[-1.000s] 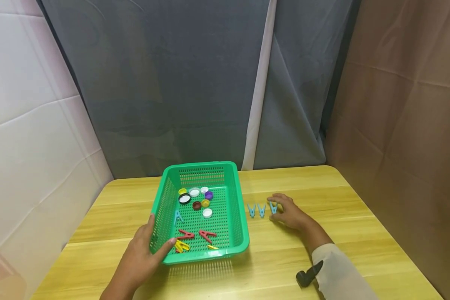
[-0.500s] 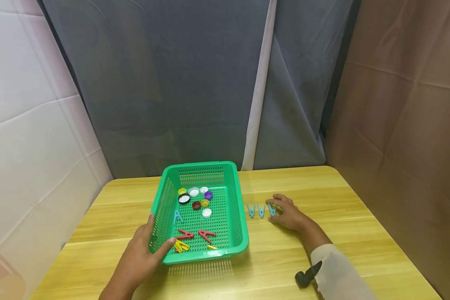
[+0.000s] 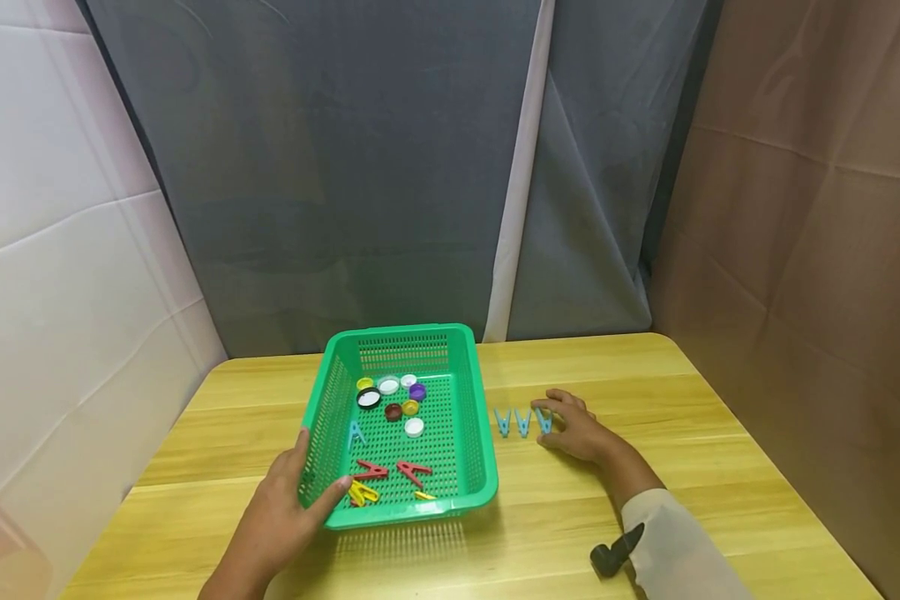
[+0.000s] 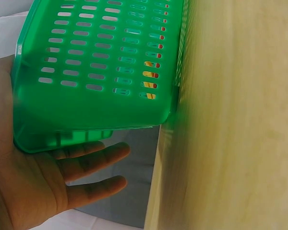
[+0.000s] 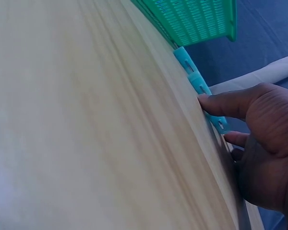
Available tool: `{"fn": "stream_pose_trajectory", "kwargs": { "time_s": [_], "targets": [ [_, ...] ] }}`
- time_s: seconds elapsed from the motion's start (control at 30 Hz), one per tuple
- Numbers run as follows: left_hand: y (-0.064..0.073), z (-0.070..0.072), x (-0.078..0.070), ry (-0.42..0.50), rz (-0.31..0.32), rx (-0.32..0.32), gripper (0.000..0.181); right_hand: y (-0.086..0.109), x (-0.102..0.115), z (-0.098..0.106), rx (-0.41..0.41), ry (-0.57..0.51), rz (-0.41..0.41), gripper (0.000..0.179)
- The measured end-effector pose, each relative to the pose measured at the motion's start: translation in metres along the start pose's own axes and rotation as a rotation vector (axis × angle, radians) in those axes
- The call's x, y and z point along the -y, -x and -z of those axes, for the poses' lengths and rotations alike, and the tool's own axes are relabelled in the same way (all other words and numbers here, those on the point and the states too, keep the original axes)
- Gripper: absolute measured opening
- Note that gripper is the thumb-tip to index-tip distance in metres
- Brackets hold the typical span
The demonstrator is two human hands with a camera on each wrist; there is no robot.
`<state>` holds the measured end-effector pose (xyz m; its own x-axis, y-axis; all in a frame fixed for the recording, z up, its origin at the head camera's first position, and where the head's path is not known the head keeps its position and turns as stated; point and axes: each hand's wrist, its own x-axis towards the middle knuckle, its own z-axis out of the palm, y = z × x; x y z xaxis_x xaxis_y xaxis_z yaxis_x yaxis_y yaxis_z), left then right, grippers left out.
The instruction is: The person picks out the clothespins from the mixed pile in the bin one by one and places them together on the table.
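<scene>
My left hand (image 3: pixel 281 512) grips the near left rim of a green plastic basket (image 3: pixel 486 450), thumb over the rim and fingers outside the wall. To the basket's right, three light-blue clothespins stand in a short row on the table: a left one (image 3: pixel 503 423), a middle one (image 3: pixel 523 423) and a right one (image 3: pixel 544 422). Thumb and fingertips of my right hand (image 3: pixel 581 432) hold the right clothespin at its two ends, against the tabletop. In the right wrist view, the thumb partly hides that clothespin (image 5: pixel 220 123).
Inside the basket lie several bottle caps, among them a purple cap (image 3: pixel 417 392), a blue clothespin (image 3: pixel 356 434), red clothespins (image 3: pixel 414 472) and a yellow clothespin (image 3: pixel 363 492). Curtains enclose the wooden table (image 3: pixel 570 533) at the back and sides.
My right hand has shifted slightly left with the right clothespin, closer to the middle one, then stayed put. My left hand and the basket have not visibly moved.
</scene>
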<state>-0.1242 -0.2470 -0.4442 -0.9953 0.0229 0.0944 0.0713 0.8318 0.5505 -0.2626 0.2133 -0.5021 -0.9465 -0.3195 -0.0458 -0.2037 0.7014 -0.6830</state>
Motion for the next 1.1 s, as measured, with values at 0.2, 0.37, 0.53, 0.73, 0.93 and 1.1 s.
{"fn": "stream_pose_trajectory", "kwargs": {
  "time_s": [0.2, 0.37, 0.53, 0.73, 0.93, 1.1],
  "targets": [
    [0.001, -0.001, 0.001, -0.001, -0.02, -0.022, 0.108, -0.002, -0.002, 0.001, 0.019, -0.037, -0.007, 0.069],
    [0.001, -0.001, 0.001, -0.004, -0.019, -0.022, 0.108, -0.004, -0.006, 0.001, -0.017, -0.09, -0.013, 0.079],
    [0.001, -0.001, 0.001, -0.005, -0.022, -0.025, 0.108, -0.005, -0.008, 0.002, -0.08, -0.122, -0.045, 0.084],
    [0.002, -0.001, 0.0, -0.005, -0.027, -0.029, 0.107, -0.004, -0.012, 0.003, -0.101, -0.179, -0.037, 0.076],
    [0.002, -0.001, 0.0, -0.008, -0.026, -0.031, 0.107, -0.004, -0.014, 0.003, -0.09, -0.201, -0.025, 0.073],
    [0.003, -0.002, 0.001, -0.01, -0.044, -0.051, 0.105, -0.003, -0.013, 0.004, -0.086, -0.212, -0.021, 0.076]
  ]
}}
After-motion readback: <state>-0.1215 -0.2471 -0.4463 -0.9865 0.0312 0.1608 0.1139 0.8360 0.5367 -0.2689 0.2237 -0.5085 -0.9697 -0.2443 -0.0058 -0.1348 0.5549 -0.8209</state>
